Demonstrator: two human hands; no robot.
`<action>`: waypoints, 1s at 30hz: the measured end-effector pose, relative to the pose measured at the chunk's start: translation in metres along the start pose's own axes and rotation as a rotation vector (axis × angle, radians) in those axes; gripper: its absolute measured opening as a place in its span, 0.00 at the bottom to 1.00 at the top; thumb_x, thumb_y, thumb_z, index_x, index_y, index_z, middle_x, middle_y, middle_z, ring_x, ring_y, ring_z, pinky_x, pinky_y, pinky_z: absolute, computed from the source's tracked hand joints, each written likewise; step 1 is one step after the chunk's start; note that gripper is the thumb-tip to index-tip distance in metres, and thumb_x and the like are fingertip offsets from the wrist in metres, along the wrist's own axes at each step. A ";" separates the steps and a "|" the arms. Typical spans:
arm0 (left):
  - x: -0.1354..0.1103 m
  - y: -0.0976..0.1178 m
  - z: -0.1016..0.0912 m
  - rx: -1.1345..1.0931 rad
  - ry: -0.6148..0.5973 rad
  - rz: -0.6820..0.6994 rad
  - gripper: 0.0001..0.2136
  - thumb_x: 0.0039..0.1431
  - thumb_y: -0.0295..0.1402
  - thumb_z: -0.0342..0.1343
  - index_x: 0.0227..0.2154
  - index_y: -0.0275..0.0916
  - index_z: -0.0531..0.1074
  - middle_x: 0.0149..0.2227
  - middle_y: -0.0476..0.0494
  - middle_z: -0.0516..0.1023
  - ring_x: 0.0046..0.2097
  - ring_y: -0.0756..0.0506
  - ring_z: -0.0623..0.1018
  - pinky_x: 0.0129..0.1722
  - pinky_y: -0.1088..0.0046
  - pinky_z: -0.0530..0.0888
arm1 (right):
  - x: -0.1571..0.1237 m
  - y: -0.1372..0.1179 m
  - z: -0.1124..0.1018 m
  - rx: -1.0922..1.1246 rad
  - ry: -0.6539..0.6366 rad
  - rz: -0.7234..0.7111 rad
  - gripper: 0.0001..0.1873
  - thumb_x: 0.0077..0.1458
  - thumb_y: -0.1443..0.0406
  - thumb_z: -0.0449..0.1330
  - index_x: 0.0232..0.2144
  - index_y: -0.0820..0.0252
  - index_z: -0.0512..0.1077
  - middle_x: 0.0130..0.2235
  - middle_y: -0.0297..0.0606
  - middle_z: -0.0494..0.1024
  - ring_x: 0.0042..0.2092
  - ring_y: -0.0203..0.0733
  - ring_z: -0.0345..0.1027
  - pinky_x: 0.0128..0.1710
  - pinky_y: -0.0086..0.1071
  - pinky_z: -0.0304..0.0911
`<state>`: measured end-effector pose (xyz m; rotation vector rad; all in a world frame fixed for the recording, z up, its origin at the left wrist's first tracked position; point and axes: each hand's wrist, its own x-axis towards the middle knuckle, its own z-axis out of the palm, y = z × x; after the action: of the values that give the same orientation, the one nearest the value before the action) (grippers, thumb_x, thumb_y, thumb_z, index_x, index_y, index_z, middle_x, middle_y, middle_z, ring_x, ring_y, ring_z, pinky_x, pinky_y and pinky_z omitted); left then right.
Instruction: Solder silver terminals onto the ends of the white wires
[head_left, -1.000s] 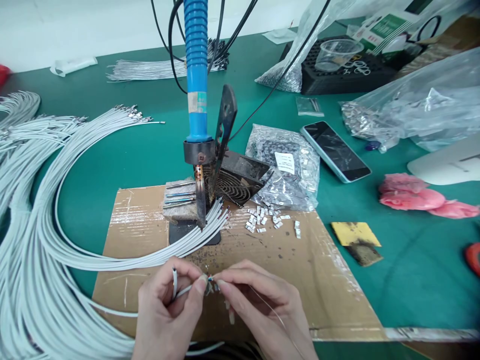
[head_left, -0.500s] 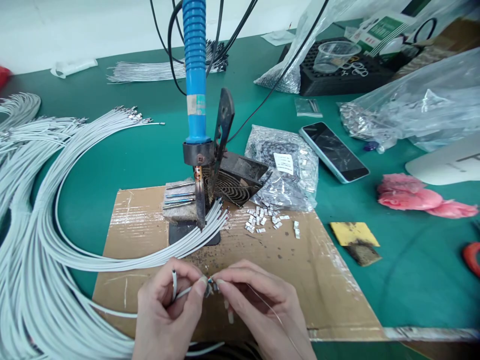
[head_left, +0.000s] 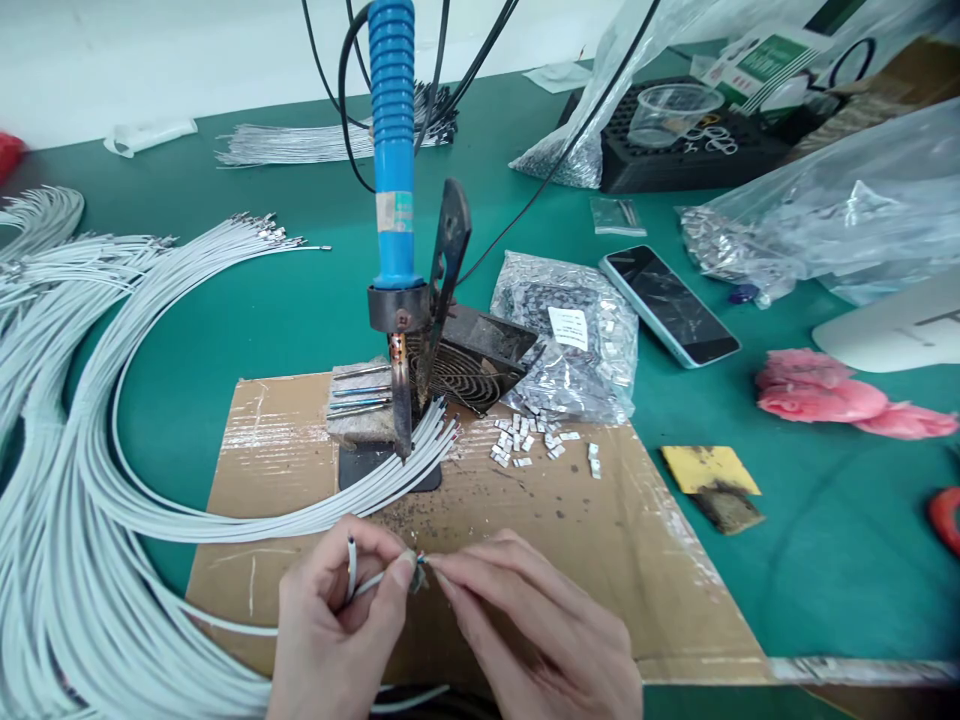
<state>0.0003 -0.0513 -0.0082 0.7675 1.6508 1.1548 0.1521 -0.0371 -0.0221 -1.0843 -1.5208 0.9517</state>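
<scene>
White wire (head_left: pixel 369 583) sits low over the cardboard sheet (head_left: pixel 600 540), at the near edge of the tabletop (head_left: pixel 825 560). It is pinched between the thumb and forefinger of the left hand (head_left: pixel 337 625). Those fingers (head_left: pixel 402 570) are closed tight just behind the wire's tip, and another dark-tipped wire end stands up between the same hand's fingers.

The right hand (head_left: pixel 540 640) meets it from the other side. Its fingers (head_left: pixel 448 573) are drawn together at the tip and touch the left thumb. Whether they grip the bare end or a tiny part on it cannot be told.

Just beyond both hands a bundle of white wires (head_left: pixel 150 500) curves onto the cardboard, with its ends lying under the blue soldering iron (head_left: pixel 392 150). Small metal terminals (head_left: pixel 525 440) lie scattered to the right of it.
</scene>
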 end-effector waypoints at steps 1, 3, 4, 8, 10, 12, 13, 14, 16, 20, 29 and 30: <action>0.000 0.000 0.000 0.006 0.000 -0.001 0.07 0.50 0.32 0.69 0.23 0.39 0.77 0.22 0.52 0.74 0.23 0.53 0.69 0.21 0.85 0.67 | -0.001 0.000 -0.001 -0.045 -0.002 -0.059 0.24 0.53 0.81 0.66 0.45 0.50 0.84 0.35 0.38 0.84 0.34 0.42 0.77 0.37 0.33 0.75; 0.000 0.001 0.001 0.019 0.006 0.002 0.07 0.48 0.32 0.70 0.23 0.39 0.77 0.22 0.52 0.74 0.23 0.53 0.69 0.21 0.85 0.68 | -0.002 0.000 -0.002 -0.090 0.000 -0.113 0.24 0.53 0.82 0.66 0.46 0.51 0.83 0.35 0.39 0.84 0.34 0.43 0.77 0.37 0.33 0.75; 0.000 0.002 0.001 0.022 0.013 0.006 0.07 0.47 0.31 0.70 0.23 0.39 0.77 0.22 0.52 0.74 0.23 0.53 0.70 0.21 0.85 0.68 | -0.002 0.001 -0.002 -0.092 0.011 -0.113 0.24 0.53 0.81 0.66 0.45 0.51 0.83 0.35 0.39 0.84 0.33 0.43 0.77 0.36 0.33 0.75; -0.001 0.008 0.003 -0.010 0.028 -0.008 0.06 0.44 0.29 0.70 0.22 0.40 0.77 0.24 0.51 0.78 0.26 0.51 0.75 0.25 0.85 0.73 | -0.001 0.001 0.000 -0.042 0.143 0.052 0.17 0.57 0.77 0.65 0.40 0.50 0.84 0.33 0.37 0.82 0.31 0.42 0.75 0.34 0.32 0.73; -0.002 0.010 0.004 -0.037 0.025 -0.015 0.06 0.45 0.28 0.70 0.22 0.40 0.77 0.25 0.50 0.80 0.27 0.51 0.77 0.28 0.84 0.75 | 0.001 0.000 0.000 0.027 0.155 0.205 0.12 0.58 0.72 0.66 0.38 0.49 0.85 0.31 0.35 0.81 0.28 0.39 0.73 0.30 0.30 0.71; -0.003 0.011 0.005 -0.044 0.016 -0.003 0.06 0.45 0.27 0.70 0.22 0.39 0.78 0.27 0.48 0.81 0.29 0.50 0.80 0.30 0.84 0.77 | 0.003 -0.001 0.000 0.133 0.134 0.346 0.07 0.57 0.68 0.68 0.35 0.50 0.85 0.29 0.33 0.79 0.24 0.36 0.70 0.25 0.27 0.68; -0.003 0.011 0.005 -0.040 0.010 0.005 0.06 0.45 0.27 0.70 0.22 0.39 0.78 0.27 0.48 0.81 0.30 0.49 0.80 0.30 0.84 0.77 | 0.005 -0.001 0.000 0.192 0.120 0.401 0.05 0.57 0.67 0.68 0.33 0.51 0.85 0.29 0.33 0.79 0.23 0.35 0.68 0.23 0.26 0.66; -0.003 0.011 0.005 -0.034 0.004 0.009 0.05 0.45 0.27 0.70 0.22 0.39 0.78 0.28 0.47 0.81 0.30 0.49 0.80 0.30 0.84 0.78 | 0.006 -0.002 0.000 0.250 0.106 0.444 0.04 0.56 0.66 0.69 0.32 0.52 0.84 0.29 0.33 0.78 0.23 0.34 0.67 0.22 0.25 0.64; -0.003 0.011 0.005 -0.030 -0.006 0.018 0.05 0.46 0.27 0.70 0.22 0.39 0.78 0.28 0.47 0.82 0.30 0.49 0.81 0.30 0.84 0.78 | 0.009 -0.003 0.001 0.344 0.071 0.508 0.03 0.55 0.64 0.70 0.29 0.54 0.84 0.29 0.34 0.78 0.23 0.32 0.66 0.22 0.25 0.63; -0.003 0.012 0.005 -0.027 -0.009 0.035 0.05 0.45 0.27 0.70 0.21 0.40 0.79 0.28 0.47 0.81 0.30 0.49 0.82 0.30 0.84 0.78 | 0.014 -0.006 0.003 0.424 0.024 0.573 0.04 0.55 0.64 0.70 0.28 0.55 0.85 0.28 0.33 0.76 0.22 0.30 0.64 0.22 0.24 0.61; -0.001 0.012 0.006 -0.032 0.027 0.011 0.05 0.45 0.27 0.69 0.22 0.40 0.78 0.28 0.49 0.81 0.29 0.50 0.82 0.30 0.85 0.78 | 0.011 -0.004 0.000 0.419 -0.018 0.596 0.04 0.55 0.63 0.70 0.30 0.53 0.86 0.27 0.33 0.75 0.24 0.31 0.64 0.23 0.24 0.59; -0.001 0.012 0.007 -0.036 0.032 0.008 0.05 0.45 0.27 0.69 0.22 0.40 0.78 0.27 0.49 0.81 0.29 0.50 0.81 0.30 0.85 0.78 | 0.010 -0.004 0.000 0.415 -0.030 0.593 0.04 0.56 0.63 0.70 0.30 0.53 0.86 0.27 0.33 0.75 0.24 0.31 0.64 0.23 0.24 0.59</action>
<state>0.0067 -0.0460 0.0025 0.7368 1.6510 1.2048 0.1504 -0.0286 -0.0158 -1.2314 -0.9598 1.6110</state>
